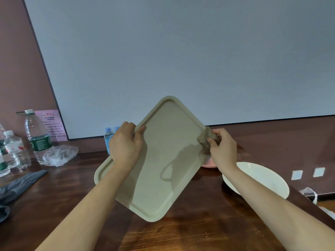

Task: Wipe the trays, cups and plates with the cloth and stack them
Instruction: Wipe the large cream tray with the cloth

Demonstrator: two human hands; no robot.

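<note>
Gripping seemingly stiff, light tray (163,160) at rim with left hand (125,142), pinching soft cloth (206,140) against opposite rim with right hand (223,149).

Pink dish (208,165): we see only a sliver; the rest is behind the tray (163,160).
White plate (264,178): near rim hidden by the right forearm (253,192).
Cloth (206,140): bunched, partly inside the right hand (223,148).
Blue-capped bottles (108,136): partly behind the left hand (125,144).
Pink notice (52,124): print too small for us.
Leftmost bottle (2,160): cut by the edge.
</note>
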